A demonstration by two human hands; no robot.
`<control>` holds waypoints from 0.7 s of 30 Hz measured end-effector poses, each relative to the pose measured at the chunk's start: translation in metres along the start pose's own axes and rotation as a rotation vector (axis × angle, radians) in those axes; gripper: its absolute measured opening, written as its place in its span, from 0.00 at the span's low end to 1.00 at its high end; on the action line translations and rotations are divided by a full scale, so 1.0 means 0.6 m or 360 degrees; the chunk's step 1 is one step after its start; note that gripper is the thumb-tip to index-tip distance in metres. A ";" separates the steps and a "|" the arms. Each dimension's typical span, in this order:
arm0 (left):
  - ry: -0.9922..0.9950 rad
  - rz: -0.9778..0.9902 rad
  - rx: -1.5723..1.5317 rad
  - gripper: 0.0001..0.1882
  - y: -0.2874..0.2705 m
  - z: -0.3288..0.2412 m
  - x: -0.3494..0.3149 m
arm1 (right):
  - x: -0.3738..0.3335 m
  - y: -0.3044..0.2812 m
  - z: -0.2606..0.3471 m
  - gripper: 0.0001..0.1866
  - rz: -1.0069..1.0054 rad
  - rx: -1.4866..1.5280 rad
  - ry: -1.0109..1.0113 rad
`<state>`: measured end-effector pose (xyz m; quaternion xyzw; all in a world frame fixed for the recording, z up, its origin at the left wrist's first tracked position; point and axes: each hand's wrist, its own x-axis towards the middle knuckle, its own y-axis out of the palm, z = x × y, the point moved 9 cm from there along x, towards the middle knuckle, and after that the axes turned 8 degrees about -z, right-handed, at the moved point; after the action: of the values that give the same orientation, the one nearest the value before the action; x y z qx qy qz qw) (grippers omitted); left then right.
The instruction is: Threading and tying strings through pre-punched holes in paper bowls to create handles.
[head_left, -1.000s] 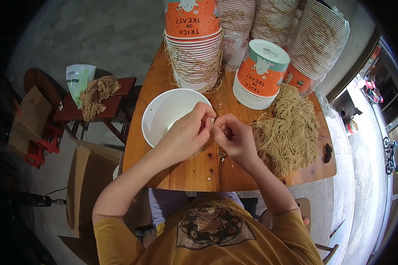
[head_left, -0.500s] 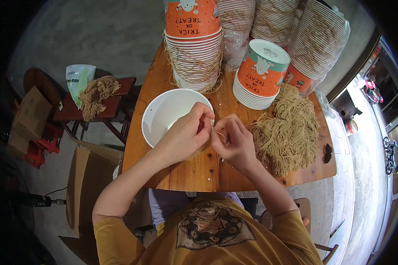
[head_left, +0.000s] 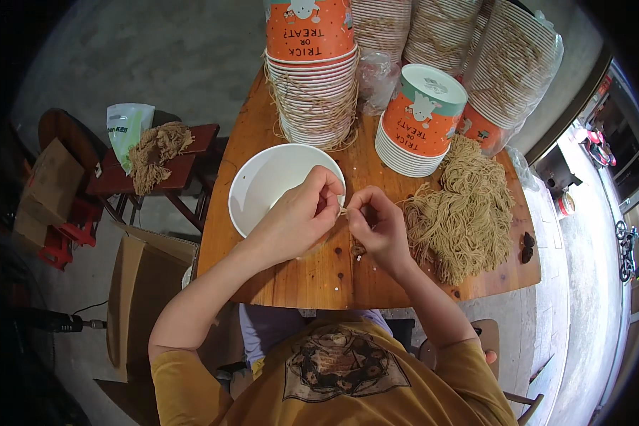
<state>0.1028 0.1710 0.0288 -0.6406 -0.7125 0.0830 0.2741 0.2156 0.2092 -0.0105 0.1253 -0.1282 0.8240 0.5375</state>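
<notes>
My left hand [head_left: 307,211] reaches over the right rim of a white paper bucket [head_left: 247,190] that lies with its mouth toward me. A small hole shows in the bucket's wall. The left fingers are pinched on a thin tan string [head_left: 343,211] close to that rim. Just right of it, my right hand [head_left: 378,226] pinches the same string between thumb and forefinger. Fingertips hide most of the string and any knot. Beside the right hand lies a thick heap of tan cord [head_left: 468,220].
Behind stand a tall stack of orange-and-white buckets [head_left: 312,99] threaded with cords, a shorter upside-down stack [head_left: 420,124], and plastic-wrapped stacks [head_left: 511,64]. Small dark objects [head_left: 527,247] lie at the right table edge. A cardboard box [head_left: 145,284] stands left; a red bench [head_left: 181,167] holds more cord.
My right hand has turned and opened its curl somewhat, its thumb and forefinger now meeting at the string. The left hand stays nearly in place at the bucket's rim.
</notes>
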 end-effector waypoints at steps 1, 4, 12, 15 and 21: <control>-0.0002 0.0000 0.0000 0.07 0.000 0.000 0.000 | -0.001 0.003 -0.010 0.05 0.0011 0.0259 0.0133; 0.0004 0.0001 0.0005 0.07 0.000 -0.001 -0.002 | -0.003 0.008 -0.018 0.05 0.0006 0.0457 0.0302; 0.0038 -0.0008 -0.0010 0.07 0.000 -0.005 -0.001 | -0.006 -0.004 0.030 0.06 -0.0059 -0.0279 -0.0157; -0.0013 0.0023 -0.0018 0.07 0.002 0.000 -0.002 | -0.007 0.001 0.051 0.07 -0.0125 -0.0586 -0.0398; 0.0000 0.0015 0.0038 0.07 0.001 -0.001 -0.002 | -0.004 -0.005 0.013 0.06 -0.0098 -0.0275 -0.0222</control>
<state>0.1037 0.1699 0.0285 -0.6407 -0.7084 0.0929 0.2812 0.2199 0.2055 -0.0038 0.1393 -0.2320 0.7822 0.5612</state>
